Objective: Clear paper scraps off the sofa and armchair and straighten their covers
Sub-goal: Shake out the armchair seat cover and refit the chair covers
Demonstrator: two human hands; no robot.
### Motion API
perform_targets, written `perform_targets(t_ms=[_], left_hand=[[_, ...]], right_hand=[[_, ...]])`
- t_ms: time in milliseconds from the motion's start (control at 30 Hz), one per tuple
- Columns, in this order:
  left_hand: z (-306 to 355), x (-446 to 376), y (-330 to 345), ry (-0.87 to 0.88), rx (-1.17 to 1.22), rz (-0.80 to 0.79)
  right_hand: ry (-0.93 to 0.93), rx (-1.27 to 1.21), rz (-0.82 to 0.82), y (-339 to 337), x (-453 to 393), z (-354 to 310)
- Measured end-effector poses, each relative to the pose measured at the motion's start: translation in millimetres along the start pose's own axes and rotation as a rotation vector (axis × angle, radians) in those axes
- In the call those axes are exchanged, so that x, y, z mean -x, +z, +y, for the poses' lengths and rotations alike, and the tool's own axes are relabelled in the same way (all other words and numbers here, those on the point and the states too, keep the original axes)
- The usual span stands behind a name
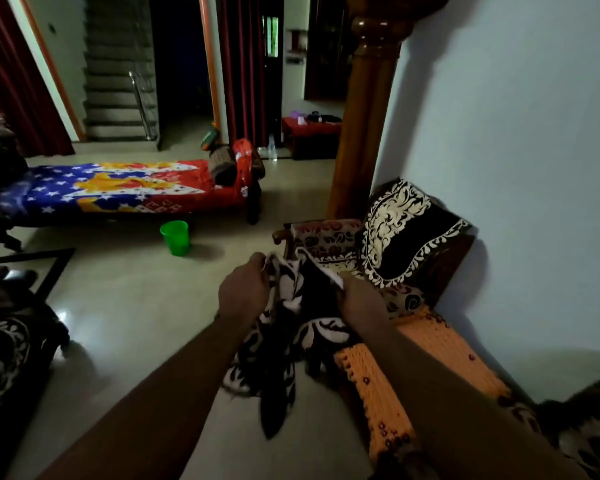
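Both my hands hold up a black cover with a white leaf pattern [284, 341] in front of the armchair [329, 242]. My left hand [245, 289] grips its left top edge in a fist. My right hand [357, 301] grips the right top edge, where a white corner sticks up. The cloth hangs down toward the floor between my forearms. A second black-and-cream cover [406, 230] lies draped over the armchair's backrest. No paper scraps show.
An orange crocheted cloth [426, 362] covers a seat under my right arm. A green bucket [175, 237] stands on the floor by a daybed with a star-print sheet [118, 188]. A wooden pillar [364, 126] rises behind the armchair. A dark sofa [4, 348] sits at left.
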State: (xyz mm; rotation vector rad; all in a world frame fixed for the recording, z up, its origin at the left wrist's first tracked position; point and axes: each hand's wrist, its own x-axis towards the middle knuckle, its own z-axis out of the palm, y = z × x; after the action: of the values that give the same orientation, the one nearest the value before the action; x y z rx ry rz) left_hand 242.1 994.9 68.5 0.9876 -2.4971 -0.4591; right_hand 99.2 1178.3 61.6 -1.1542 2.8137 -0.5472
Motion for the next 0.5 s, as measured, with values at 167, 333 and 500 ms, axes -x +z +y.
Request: perform_targets(t_ms=[167, 333, 500], left_hand=[[-9, -12, -1, 0.020, -0.091, -0.035], [21, -25, 9, 0.165, -0.170, -0.126], [84, -36, 9, 0.267, -0.109, -0.080]], right_hand=[[0.006, 0.126, -0.108, -14, -1, 19], [0.038, 0.143, -0.196, -46, 4, 56], [0.126, 0.015, -0.080, -91, 29, 120]])
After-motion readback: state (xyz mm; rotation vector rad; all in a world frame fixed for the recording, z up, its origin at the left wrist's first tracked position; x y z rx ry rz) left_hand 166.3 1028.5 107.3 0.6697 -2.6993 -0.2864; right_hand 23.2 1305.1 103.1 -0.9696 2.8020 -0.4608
